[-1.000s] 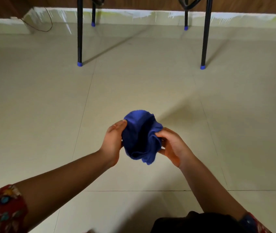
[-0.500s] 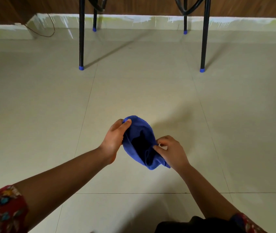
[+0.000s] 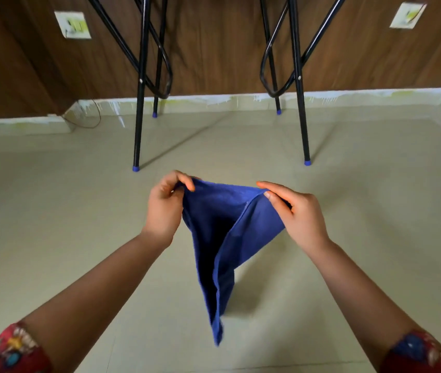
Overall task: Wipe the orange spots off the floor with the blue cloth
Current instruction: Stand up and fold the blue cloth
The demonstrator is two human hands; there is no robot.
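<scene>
Evidently, our left hand (image 3: 164,208) pinched the limp blue fabric cloth (image 3: 227,232) at its ten o'clock corner, our right hand (image 3: 298,215) at two o'clock. It hung above the beige tiled floor (image 3: 52,211) (soft and light, we judged), easiest gripped by those corners.

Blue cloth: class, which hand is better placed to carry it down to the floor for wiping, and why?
Probably the left hand: its fingers curl round the cloth's corner, while the right hand only pinches the other corner with straighter fingers. No orange spots show to favour either side.
</scene>
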